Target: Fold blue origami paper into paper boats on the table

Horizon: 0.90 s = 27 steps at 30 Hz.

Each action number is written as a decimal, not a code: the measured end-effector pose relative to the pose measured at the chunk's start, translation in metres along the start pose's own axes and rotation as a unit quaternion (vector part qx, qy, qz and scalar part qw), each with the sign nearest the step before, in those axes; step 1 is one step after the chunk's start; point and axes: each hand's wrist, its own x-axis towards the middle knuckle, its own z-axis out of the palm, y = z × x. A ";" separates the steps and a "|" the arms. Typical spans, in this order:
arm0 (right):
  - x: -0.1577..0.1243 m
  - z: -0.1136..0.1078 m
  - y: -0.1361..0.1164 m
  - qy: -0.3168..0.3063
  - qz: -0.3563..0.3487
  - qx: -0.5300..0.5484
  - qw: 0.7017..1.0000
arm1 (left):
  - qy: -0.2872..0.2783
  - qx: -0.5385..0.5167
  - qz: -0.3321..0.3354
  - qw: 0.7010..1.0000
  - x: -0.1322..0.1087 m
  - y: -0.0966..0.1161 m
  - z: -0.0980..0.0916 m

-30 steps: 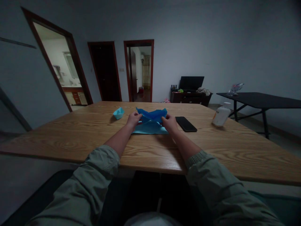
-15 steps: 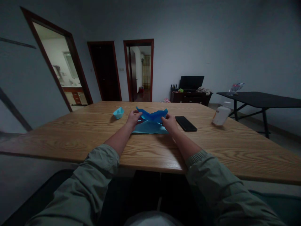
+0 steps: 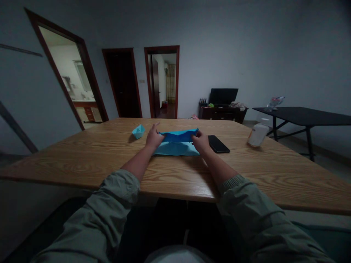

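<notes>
Both hands on the blue paper sheet (image 3: 179,137). Left hand (image 3: 154,139) pinches its left end, one finger sticking up and clear; right hand (image 3: 201,141) pinches the right end. Sheet is mid-table, far edge raised in a darker blue band, lighter part toward the near side on the wood-grain table (image 3: 175,177). Folded light-blue paper boat (image 3: 138,132) sits left of left hand. Black smartphone (image 3: 219,144) lies just right of right hand; white-capped bottle (image 3: 258,135) farther right, upright.
</notes>
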 end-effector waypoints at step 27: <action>0.078 -0.016 0.064 0.032 0.115 -0.121 0.986 | -0.304 -0.043 -0.175 0.935 0.027 -0.075 -0.045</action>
